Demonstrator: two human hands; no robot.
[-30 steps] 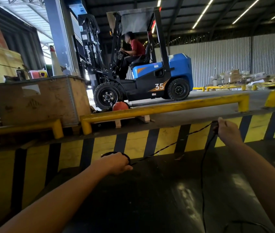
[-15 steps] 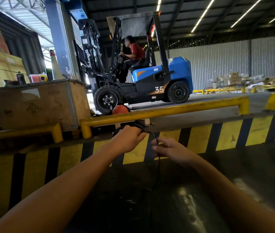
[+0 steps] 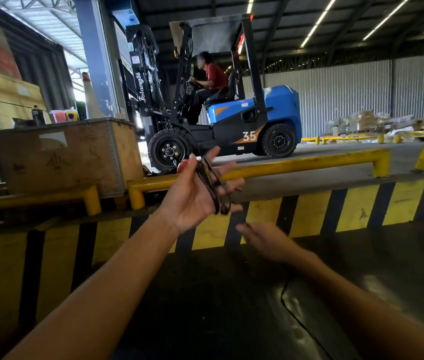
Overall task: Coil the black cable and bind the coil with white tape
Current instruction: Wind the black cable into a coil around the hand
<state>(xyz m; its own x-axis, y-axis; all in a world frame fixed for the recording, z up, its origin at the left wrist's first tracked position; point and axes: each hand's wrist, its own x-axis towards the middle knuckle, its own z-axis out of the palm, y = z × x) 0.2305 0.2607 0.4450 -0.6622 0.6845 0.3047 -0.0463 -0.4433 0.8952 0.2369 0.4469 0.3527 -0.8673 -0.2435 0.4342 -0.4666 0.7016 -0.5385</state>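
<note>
Though splayed, left hand [image 3: 195,196] (coil [image 3: 212,184] across)

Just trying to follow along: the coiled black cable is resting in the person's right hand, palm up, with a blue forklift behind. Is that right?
Not quite. The coiled black cable lies across the left hand, which is palm up with fingers spread. The right hand is lower, blurred. The blue forklift is indeed behind, as the head view shows.

Dark worktop [image 3: 231,307] bare this side of striped barrier [image 3: 348,209], save a loose cable strand [image 3: 296,318]; beyond barrier, yellow rail [image 3: 309,162], wooden crate [image 3: 70,154].
</note>
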